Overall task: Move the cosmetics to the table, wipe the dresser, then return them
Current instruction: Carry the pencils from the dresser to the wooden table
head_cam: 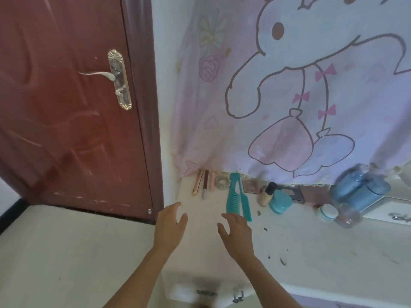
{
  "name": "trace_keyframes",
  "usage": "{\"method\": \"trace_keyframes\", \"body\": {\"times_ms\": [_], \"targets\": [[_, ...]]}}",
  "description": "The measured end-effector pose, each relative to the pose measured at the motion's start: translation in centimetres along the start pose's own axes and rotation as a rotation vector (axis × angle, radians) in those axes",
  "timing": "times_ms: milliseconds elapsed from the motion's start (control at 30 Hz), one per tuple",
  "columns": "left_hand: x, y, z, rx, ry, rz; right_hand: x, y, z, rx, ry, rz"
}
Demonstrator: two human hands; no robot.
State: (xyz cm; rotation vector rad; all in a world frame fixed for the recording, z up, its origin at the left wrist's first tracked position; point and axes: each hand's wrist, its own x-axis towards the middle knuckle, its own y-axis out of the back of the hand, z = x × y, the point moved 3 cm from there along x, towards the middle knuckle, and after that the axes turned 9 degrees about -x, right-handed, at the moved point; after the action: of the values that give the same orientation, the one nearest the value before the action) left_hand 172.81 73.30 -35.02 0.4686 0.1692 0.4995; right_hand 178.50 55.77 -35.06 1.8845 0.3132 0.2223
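Low in the centre of the frame, the left hand [170, 226] and the right hand [236, 233] were held over the left end of the white dresser surface [333, 252]. Both were released, with loosely spread fingers [234, 218] grasping nothing. Two teal combs [233, 197] lay side by side just above the right hand, their lower tips just beside its fingers. Higher up, at the curtain [222, 130] hem, leaned three slim cosmetic sticks [204, 183] and one scrunchie [221, 181], well apart from both hands. To the right stood one foundation bottle [265, 195] against one teal jar [280, 202]. Farther right were one white jar [327, 212], one clear jar [348, 215] and blurred blue bottles [360, 187], seemingly two.
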Motion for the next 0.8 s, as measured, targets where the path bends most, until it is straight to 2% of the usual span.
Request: {"method": "trace_keyframes", "body": {"times_ms": [200, 333, 667, 800], "targets": [[4.2, -5.4, 1.3, 0.242, 0.016, 0.05, 6.1, -0.5, 3.7, 0.045, 0.049, -0.062], [6.2, -7.4, 0.2, 0.484, 0.08, -0.074, 9.6, -1.6, 4.4, -0.026, 0.102, -0.189], [13.1, -10.6, -0.1, 0.637, 0.102, -0.189, 17.0, -4.1, 3.0, -0.064, 0.115, -0.33], [15.3, -11.1, -0.2, 0.705, -0.032, -0.13, 19.5, -4.7, 2.2, -0.043, 0.025, -0.337]]}}
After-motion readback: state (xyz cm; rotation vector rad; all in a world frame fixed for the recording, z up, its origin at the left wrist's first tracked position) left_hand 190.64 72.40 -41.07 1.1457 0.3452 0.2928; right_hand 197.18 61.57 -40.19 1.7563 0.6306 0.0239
